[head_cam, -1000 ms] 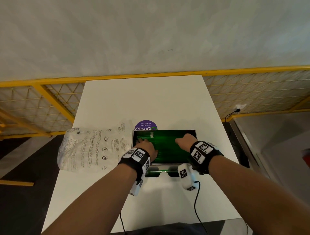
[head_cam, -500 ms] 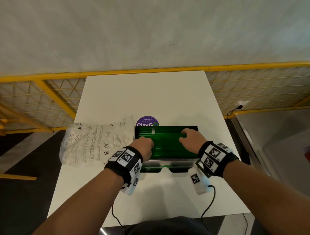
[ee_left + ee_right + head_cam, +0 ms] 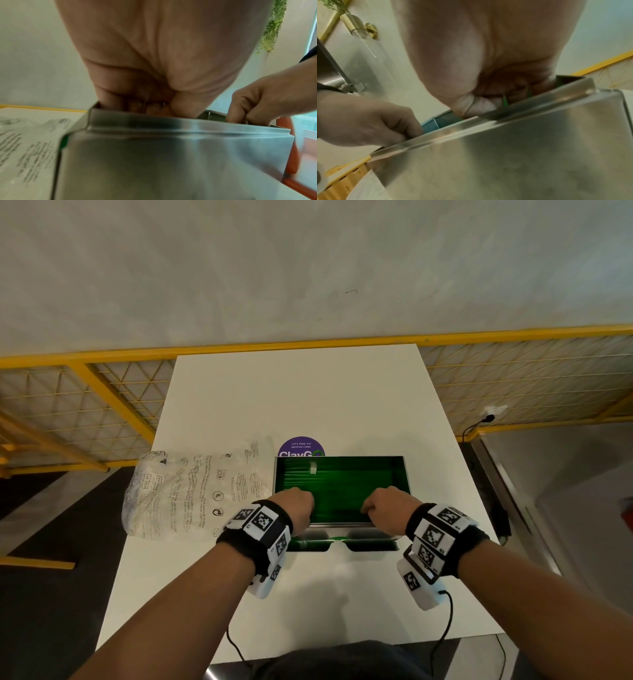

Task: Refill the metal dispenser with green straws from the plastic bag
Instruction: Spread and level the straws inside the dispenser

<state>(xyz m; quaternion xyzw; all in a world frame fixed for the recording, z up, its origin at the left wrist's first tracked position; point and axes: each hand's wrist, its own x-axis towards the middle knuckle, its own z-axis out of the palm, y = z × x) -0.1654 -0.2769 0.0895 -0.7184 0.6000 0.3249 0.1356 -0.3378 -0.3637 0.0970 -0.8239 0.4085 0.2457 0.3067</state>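
The open metal dispenser stands on the white table, packed with green straws lying left to right. Both hands reach into it at the near wall. My left hand curls its fingers down into the straws at the front left; in the left wrist view the fingertips dip behind the steel front wall. My right hand is curled at the front right, with green straws showing between its fingers. The crumpled clear plastic bag lies flat, left of the dispenser.
A purple round sticker sits on the table behind the dispenser. The dispenser's front tray shows some green. A yellow mesh railing runs behind and to both sides of the table. Wrist cables hang over the near table edge.
Both hands have drawn back from the middle of the straw bed to the near wall, and their fingers have curled downward. The bag and dispenser have not moved.
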